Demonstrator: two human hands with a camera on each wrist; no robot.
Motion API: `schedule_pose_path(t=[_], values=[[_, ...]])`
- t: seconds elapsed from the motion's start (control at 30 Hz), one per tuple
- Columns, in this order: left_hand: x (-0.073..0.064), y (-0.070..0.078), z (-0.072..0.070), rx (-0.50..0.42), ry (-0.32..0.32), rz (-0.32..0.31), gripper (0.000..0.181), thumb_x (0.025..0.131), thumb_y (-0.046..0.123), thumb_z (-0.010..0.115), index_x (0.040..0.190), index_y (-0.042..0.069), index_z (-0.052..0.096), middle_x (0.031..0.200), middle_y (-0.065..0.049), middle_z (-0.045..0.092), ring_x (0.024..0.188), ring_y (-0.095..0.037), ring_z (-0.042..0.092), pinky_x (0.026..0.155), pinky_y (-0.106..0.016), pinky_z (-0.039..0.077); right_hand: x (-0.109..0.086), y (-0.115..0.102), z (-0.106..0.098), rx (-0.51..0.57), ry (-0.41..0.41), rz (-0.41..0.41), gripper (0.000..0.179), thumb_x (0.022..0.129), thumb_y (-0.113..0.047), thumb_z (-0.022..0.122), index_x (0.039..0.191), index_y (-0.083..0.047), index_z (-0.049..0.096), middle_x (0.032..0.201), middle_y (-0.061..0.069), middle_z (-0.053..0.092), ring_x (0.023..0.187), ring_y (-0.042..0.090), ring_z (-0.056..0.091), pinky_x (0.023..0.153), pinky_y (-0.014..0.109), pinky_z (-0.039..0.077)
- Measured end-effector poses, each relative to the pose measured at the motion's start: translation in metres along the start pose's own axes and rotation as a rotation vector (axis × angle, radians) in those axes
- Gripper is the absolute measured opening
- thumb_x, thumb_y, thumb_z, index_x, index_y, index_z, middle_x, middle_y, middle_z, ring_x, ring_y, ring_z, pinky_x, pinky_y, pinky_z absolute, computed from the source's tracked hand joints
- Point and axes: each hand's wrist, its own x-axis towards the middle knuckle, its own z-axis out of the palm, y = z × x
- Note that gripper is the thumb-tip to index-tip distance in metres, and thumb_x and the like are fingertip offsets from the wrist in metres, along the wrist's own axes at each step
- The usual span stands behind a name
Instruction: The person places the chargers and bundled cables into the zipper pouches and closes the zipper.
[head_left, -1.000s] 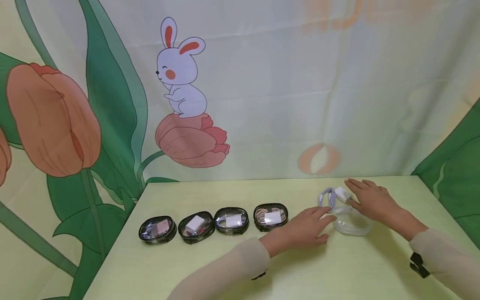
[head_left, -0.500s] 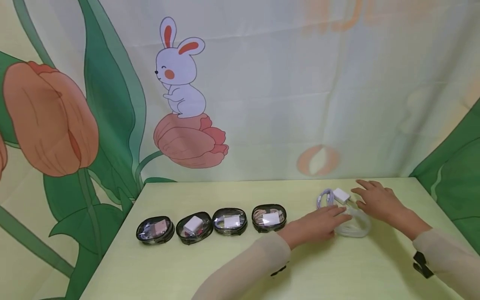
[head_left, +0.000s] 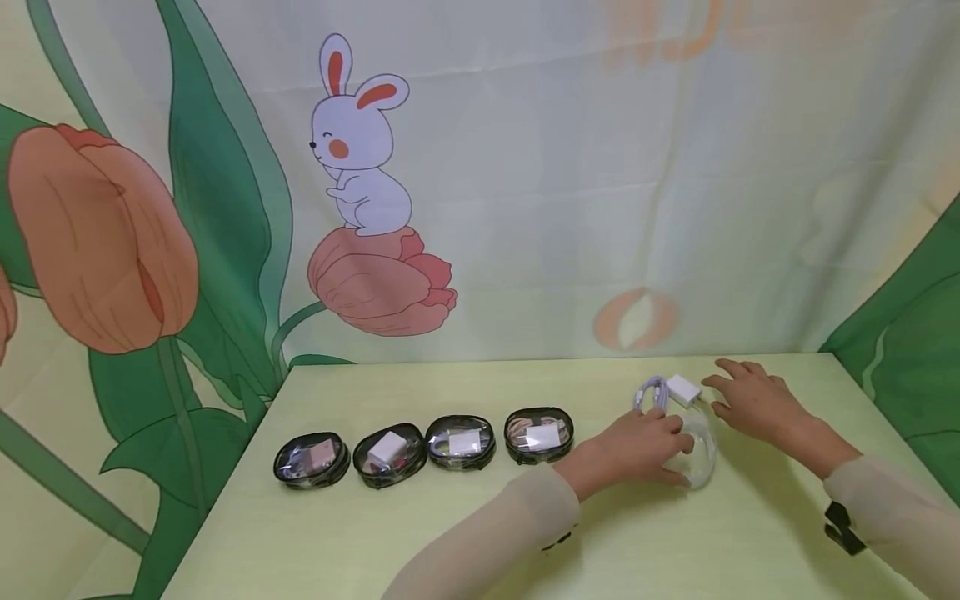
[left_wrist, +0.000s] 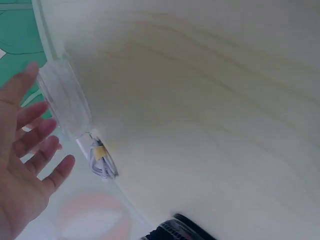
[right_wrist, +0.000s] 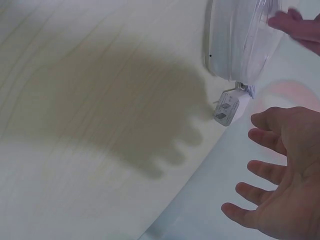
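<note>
A clear plastic case [head_left: 703, 457] with rounded ends stands tilted at the right of the table. My left hand [head_left: 636, 446] holds it at its left side, thumb near the front end and fingers along the edge; in the left wrist view the thumb tip meets a corner of the case [left_wrist: 66, 100]. Behind it lie a white charger plug [head_left: 683, 390] and a coiled lavender charging cable [head_left: 651, 393], which has a yellow band in the left wrist view. My right hand [head_left: 757, 404] hovers right of the charger, fingers spread and loosely bent, holding nothing.
Several black-rimmed clear pouches stand in a row to the left, each with a plug and cable inside; the nearest pouch [head_left: 540, 435] is close to my left wrist. A printed fabric backdrop [head_left: 525, 208] rises behind the table's back edge.
My left hand has reached right, then taken hold of the clear case, which has tipped and shifted left toward it. The right hand has drawn back rightward from the charger.
</note>
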Motion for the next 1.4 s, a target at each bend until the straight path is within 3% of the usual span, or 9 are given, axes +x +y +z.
schedule_pose_path(t=[0.2, 0.3, 0.43, 0.7, 0.87, 1.07, 1.2, 1.3, 1.4], values=[[-0.002, 0.003, 0.001, -0.134, -0.073, -0.035, 0.071, 0.092, 0.057, 0.066, 0.147, 0.016, 0.048, 0.145, 0.003, 0.047, 0.127, -0.012, 0.047, 0.107, -0.019, 0.038, 0.0, 0.0, 0.0, 0.01, -0.003, 0.012, 0.036, 0.092, -0.017, 0.073, 0.124, 0.0, 0.068, 0.14, 0.034, 0.049, 0.121, 0.059, 0.048, 0.085, 0.073, 0.046], [-0.003, 0.004, 0.001, -0.084, -0.083, -0.053, 0.063, 0.093, 0.058, 0.065, 0.14, 0.017, 0.055, 0.134, 0.004, 0.054, 0.116, -0.011, 0.051, 0.099, -0.019, 0.043, 0.001, 0.0, 0.001, 0.009, 0.001, 0.014, 0.036, 0.092, -0.017, 0.072, 0.124, -0.001, 0.068, 0.14, 0.033, 0.049, 0.121, 0.059, 0.048, 0.084, 0.073, 0.046], [-0.007, 0.005, 0.003, -0.006, -0.046, -0.092, 0.06, 0.093, 0.071, 0.055, 0.129, 0.024, 0.064, 0.114, 0.007, 0.059, 0.095, -0.01, 0.051, 0.082, -0.022, 0.049, 0.002, 0.0, 0.003, 0.009, -0.001, 0.015, 0.036, 0.092, -0.017, 0.072, 0.124, -0.001, 0.068, 0.14, 0.034, 0.049, 0.121, 0.059, 0.048, 0.084, 0.074, 0.046], [-0.01, 0.009, 0.0, -0.022, -0.007, -0.125, 0.05, 0.101, 0.064, 0.044, 0.122, 0.024, 0.066, 0.108, 0.006, 0.062, 0.093, -0.012, 0.057, 0.074, -0.024, 0.054, 0.001, -0.001, 0.005, 0.014, 0.005, 0.012, 0.036, 0.092, -0.017, 0.073, 0.124, -0.001, 0.068, 0.139, 0.034, 0.05, 0.12, 0.059, 0.048, 0.083, 0.074, 0.046], [-0.011, 0.01, -0.002, -0.11, -0.027, -0.179, 0.057, 0.097, 0.062, 0.05, 0.137, 0.022, 0.054, 0.114, 0.008, 0.058, 0.095, -0.011, 0.055, 0.072, -0.025, 0.053, 0.0, 0.0, 0.007, 0.02, -0.002, 0.017, 0.035, 0.092, -0.017, 0.073, 0.124, -0.002, 0.068, 0.139, 0.034, 0.049, 0.121, 0.06, 0.047, 0.083, 0.074, 0.046], [-0.008, 0.011, -0.001, -0.104, -0.121, -0.22, 0.077, 0.09, 0.074, 0.053, 0.157, 0.045, 0.029, 0.15, 0.006, 0.038, 0.125, -0.016, 0.044, 0.087, -0.03, 0.047, -0.001, 0.001, 0.009, 0.025, -0.003, 0.015, 0.036, 0.092, -0.016, 0.072, 0.124, -0.001, 0.067, 0.139, 0.035, 0.049, 0.121, 0.06, 0.047, 0.083, 0.074, 0.046], [-0.006, 0.012, 0.003, -0.142, -0.142, -0.243, 0.077, 0.086, 0.077, 0.055, 0.155, 0.05, 0.031, 0.162, 0.002, 0.026, 0.141, -0.027, 0.036, 0.099, -0.034, 0.045, -0.002, 0.001, 0.01, 0.024, -0.001, 0.017, 0.036, 0.092, -0.017, 0.072, 0.124, -0.001, 0.068, 0.139, 0.035, 0.049, 0.121, 0.06, 0.048, 0.083, 0.074, 0.046], [-0.004, 0.012, 0.005, -0.211, -0.139, -0.28, 0.075, 0.086, 0.075, 0.059, 0.151, 0.045, 0.038, 0.156, -0.001, 0.035, 0.133, -0.029, 0.044, 0.092, -0.033, 0.051, -0.003, 0.0, 0.011, 0.028, -0.003, 0.022, 0.036, 0.092, -0.017, 0.073, 0.124, -0.002, 0.068, 0.139, 0.035, 0.049, 0.121, 0.06, 0.048, 0.083, 0.074, 0.046], [-0.002, 0.014, 0.005, -0.237, -0.143, -0.364, 0.072, 0.086, 0.073, 0.062, 0.146, 0.04, 0.043, 0.139, -0.002, 0.048, 0.112, -0.023, 0.051, 0.074, -0.03, 0.051, -0.003, 0.0, 0.01, 0.039, 0.0, 0.016, 0.036, 0.092, -0.016, 0.073, 0.124, -0.002, 0.068, 0.139, 0.035, 0.05, 0.12, 0.06, 0.049, 0.082, 0.074, 0.047]])
